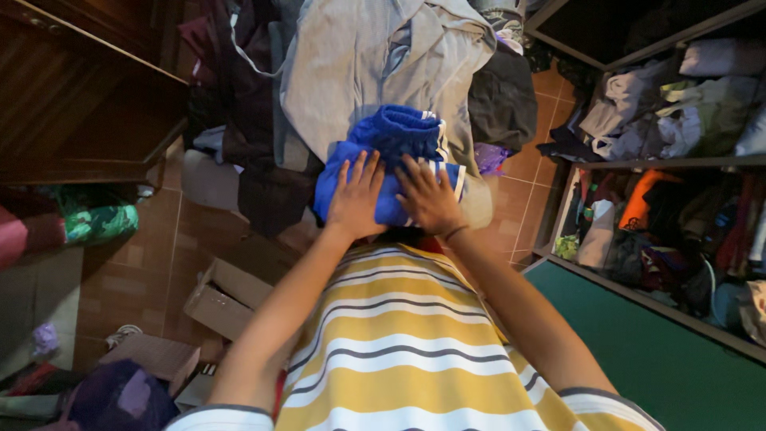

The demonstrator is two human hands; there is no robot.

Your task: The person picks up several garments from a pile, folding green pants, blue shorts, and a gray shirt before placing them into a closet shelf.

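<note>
Both of my hands lie flat, fingers spread: left hand (357,198) and right hand (429,196) press side by side on the blue garment (388,144). It sits bunched on the grey cloth (359,64), its long axis running away from me.

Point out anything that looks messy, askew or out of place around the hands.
Both hands, left hand and right hand, press flat on a blue garment. Around it, clothes lie heaped on the tiled floor, and the wardrobe shelves hold crumpled clothes.
</note>
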